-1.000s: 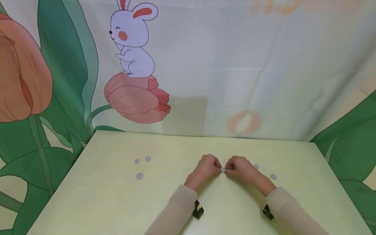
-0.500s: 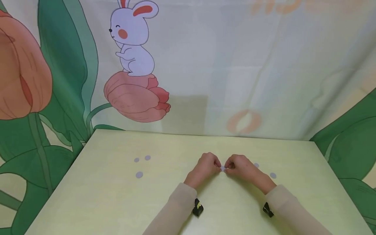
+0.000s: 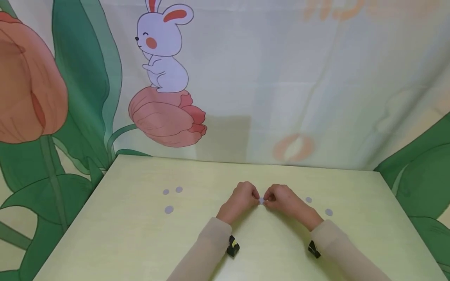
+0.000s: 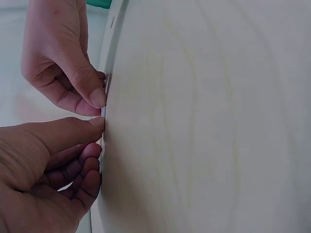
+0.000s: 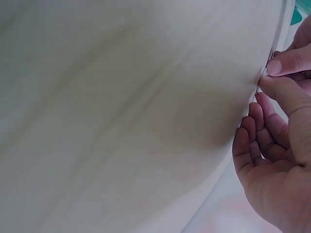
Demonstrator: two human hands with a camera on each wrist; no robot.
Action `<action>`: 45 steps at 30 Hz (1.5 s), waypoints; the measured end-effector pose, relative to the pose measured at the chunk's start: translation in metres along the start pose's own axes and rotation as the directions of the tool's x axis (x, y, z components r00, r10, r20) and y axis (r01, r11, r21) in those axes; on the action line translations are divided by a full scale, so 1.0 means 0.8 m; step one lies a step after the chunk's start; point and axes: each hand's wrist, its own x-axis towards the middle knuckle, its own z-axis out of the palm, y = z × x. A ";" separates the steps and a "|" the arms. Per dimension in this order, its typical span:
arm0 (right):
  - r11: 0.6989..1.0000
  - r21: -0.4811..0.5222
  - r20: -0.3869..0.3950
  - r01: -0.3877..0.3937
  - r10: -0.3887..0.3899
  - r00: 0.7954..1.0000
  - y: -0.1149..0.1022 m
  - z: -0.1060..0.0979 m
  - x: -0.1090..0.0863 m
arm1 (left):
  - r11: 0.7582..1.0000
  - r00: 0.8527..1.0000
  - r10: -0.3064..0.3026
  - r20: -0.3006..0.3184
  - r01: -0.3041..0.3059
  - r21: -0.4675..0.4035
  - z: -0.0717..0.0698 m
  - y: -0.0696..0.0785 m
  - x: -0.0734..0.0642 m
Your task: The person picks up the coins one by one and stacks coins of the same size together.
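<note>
- My L hand (image 3: 242, 198): thumb + fingertips pinching the L side of the small grey disc (image 3: 261, 201).
- My R hand (image 3: 282, 198): same pinch, R side. Tips of both hands close together, only a bit of disc visible btwn them.
- Disc loc: toward far edge of worktop (image 3: 116, 242), slightly R of mid btwn L & R edges. Can't tell if flat or lifted a touch.
- Wrist cams: remaining fingers on both hands curled; disc mostly hidden there.
- Toward far L corner: 3 more grey discs, i.e. back L disc (image 3: 166, 192), back R disc (image 3: 179, 189) near it, front disc (image 3: 169, 209) closer to me, looks bigger.
- R of my R hand, toward R edge: inner disc (image 3: 308, 200) + outer disc (image 3: 328, 212), the latter closer to me.
- Printed backdrop (image 3: 225, 78) behind far edge.
</note>
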 end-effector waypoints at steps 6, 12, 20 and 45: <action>1.000 0.004 0.010 0.004 -0.004 1.000 -0.004 0.006 0.008 | 1.000 1.000 -0.010 0.000 0.010 0.001 -0.005 -0.008 -0.002; 1.000 0.020 -0.005 -0.001 0.001 1.000 -0.006 0.012 0.013 | 1.000 1.000 0.001 -0.003 -0.001 -0.006 -0.011 -0.015 -0.003; 1.000 0.030 0.011 -0.006 0.006 1.000 -0.009 0.017 0.015 | 1.000 1.000 0.016 0.002 -0.016 -0.008 -0.015 -0.019 -0.007; 0.998 -0.055 0.054 -0.035 0.038 0.998 -0.023 0.009 0.039 | 0.999 0.999 0.047 0.005 -0.047 0.002 -0.030 -0.020 0.000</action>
